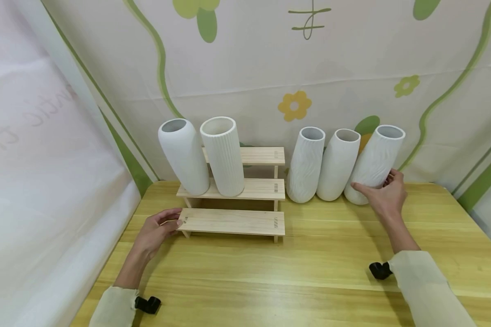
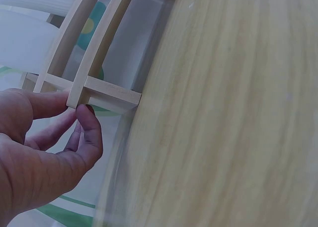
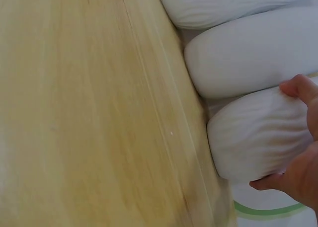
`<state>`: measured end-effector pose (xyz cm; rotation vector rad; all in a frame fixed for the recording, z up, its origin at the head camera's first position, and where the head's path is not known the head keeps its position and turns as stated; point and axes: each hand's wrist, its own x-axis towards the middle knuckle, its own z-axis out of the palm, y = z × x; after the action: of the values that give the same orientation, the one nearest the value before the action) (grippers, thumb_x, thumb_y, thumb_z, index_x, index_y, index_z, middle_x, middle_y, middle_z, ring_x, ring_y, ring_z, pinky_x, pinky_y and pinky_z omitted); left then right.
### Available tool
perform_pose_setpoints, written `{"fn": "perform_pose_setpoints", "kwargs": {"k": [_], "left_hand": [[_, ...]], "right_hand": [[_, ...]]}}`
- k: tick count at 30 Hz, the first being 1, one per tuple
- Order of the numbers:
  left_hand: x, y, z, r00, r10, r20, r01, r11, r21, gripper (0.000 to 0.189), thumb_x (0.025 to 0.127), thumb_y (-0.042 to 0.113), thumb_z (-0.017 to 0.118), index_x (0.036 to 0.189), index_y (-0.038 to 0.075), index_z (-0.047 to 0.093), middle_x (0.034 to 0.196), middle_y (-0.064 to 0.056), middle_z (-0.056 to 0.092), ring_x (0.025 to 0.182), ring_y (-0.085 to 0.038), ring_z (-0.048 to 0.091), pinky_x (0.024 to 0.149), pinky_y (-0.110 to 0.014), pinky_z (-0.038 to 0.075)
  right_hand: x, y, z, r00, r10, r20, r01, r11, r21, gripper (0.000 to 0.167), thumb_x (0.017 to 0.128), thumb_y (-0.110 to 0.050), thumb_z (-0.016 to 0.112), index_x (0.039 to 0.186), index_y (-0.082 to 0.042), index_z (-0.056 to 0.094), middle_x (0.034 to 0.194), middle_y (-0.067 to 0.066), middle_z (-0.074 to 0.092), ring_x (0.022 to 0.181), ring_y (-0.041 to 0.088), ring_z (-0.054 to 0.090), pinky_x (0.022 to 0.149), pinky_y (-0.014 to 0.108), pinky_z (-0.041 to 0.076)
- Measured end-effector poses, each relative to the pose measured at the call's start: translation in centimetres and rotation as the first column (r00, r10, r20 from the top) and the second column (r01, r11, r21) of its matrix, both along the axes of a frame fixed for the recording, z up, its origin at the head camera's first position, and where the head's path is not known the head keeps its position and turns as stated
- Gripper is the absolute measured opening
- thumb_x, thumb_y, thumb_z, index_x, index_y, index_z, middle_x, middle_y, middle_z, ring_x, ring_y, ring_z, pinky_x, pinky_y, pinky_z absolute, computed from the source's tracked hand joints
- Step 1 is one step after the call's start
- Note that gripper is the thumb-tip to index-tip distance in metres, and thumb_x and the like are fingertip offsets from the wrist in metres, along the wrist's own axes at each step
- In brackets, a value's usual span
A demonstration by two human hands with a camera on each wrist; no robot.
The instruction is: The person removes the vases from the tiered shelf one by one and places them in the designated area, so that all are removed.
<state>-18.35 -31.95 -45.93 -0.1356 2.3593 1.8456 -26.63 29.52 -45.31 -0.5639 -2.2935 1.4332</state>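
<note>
My left hand (image 1: pixel 154 231) pinches the left end of the lowest step on a three-step wooden stand (image 1: pixel 233 221). In the left wrist view the thumb and a finger hold the board's corner (image 2: pixel 74 99). On the middle step are a smooth white vase (image 1: pixel 184 156) and a ribbed white vase (image 1: pixel 224 159). My right hand (image 1: pixel 386 193) grips the lower part of a wavy-textured white vase (image 1: pixel 375 159), thumb on its left side and fingers around the right. Beside it stand a smooth white vase (image 1: pixel 338 165) and another wavy-textured vase (image 1: pixel 307 165).
The stand and the three vases at right are on a wooden table (image 1: pixel 245 281). Behind the table hangs a white cloth (image 1: pixel 245 68) printed with flowers and green lines. Another pale cloth (image 1: pixel 45 190) hangs along the left side.
</note>
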Motion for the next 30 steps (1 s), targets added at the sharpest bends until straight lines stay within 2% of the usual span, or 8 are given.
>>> {"fn": "perform_pose_setpoints", "kwargs": {"k": [4,12,30], "left_hand": [[0.00,-0.04,-0.03,1.000,-0.004,-0.005,0.004,1.000,-0.002,0.053,0.107,0.014,0.068,0.157,0.001,0.052,0.144,-0.016,0.055,0.110,-0.006,0.065,0.095,-0.022,0.060],[-0.05,0.02,-0.11,1.000,-0.003,-0.005,0.003,1.000,-0.003,0.053,0.107,0.014,0.067,0.157,0.001,0.052,0.146,-0.018,0.054,0.109,-0.006,0.065,0.095,-0.023,0.060],[0.02,0.00,-0.07,1.000,0.000,-0.004,0.000,1.000,-0.001,0.052,0.108,0.013,0.066,0.157,0.001,0.052,0.144,-0.017,0.054,0.109,-0.006,0.064,0.093,-0.020,0.059]], "right_hand": [[-0.58,-0.05,-0.11,1.000,0.004,-0.016,-0.004,1.000,0.008,0.105,0.079,-0.033,0.096,0.162,-0.013,0.035,0.157,0.010,0.049,0.141,0.024,0.052,0.118,0.038,0.048],[-1.10,-0.11,-0.24,1.000,-0.010,-0.017,0.010,0.999,0.043,0.103,0.078,-0.035,0.096,0.159,-0.012,0.036,0.153,0.011,0.053,0.134,0.022,0.055,0.109,0.034,0.050],[-0.94,-0.33,0.10,1.000,-0.003,-0.011,0.004,0.997,0.080,0.106,0.080,-0.034,0.095,0.163,-0.012,0.034,0.159,0.014,0.053,0.140,0.029,0.055,0.113,0.041,0.049]]}}
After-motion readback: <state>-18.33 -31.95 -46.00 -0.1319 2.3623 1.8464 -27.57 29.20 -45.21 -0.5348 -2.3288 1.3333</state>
